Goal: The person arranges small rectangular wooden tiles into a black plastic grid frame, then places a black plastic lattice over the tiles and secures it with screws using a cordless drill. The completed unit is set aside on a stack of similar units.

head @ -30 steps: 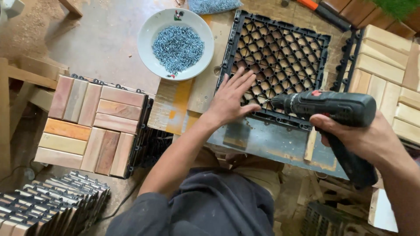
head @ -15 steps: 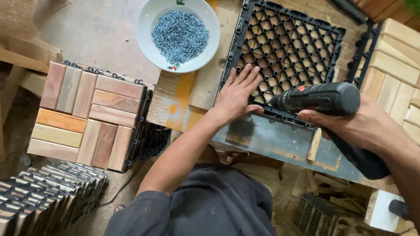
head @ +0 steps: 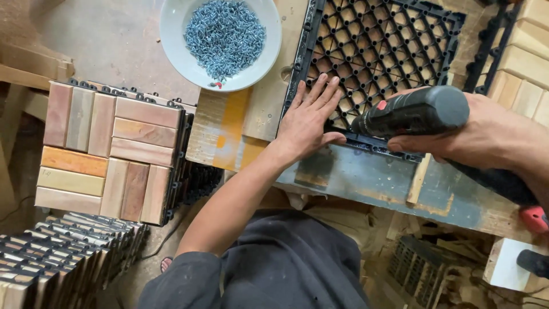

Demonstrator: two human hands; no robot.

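The left hand (head: 309,123) lies spread flat on the black plastic grid (head: 377,63) at its near-left corner. The right hand (head: 486,134) is wrapped around a black power screwdriver (head: 412,114), just beside it over the grid's near edge.

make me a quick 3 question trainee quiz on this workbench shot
1. True or false: the left hand lies flat on the black plastic grid.
2. What does the right hand grip? A) hammer B) power drill C) paintbrush
3. What fills the white bowl?

Key
1. True: its fingers are spread on the grid's near edge.
2. B: the dark power drill.
3. Small metal screws.
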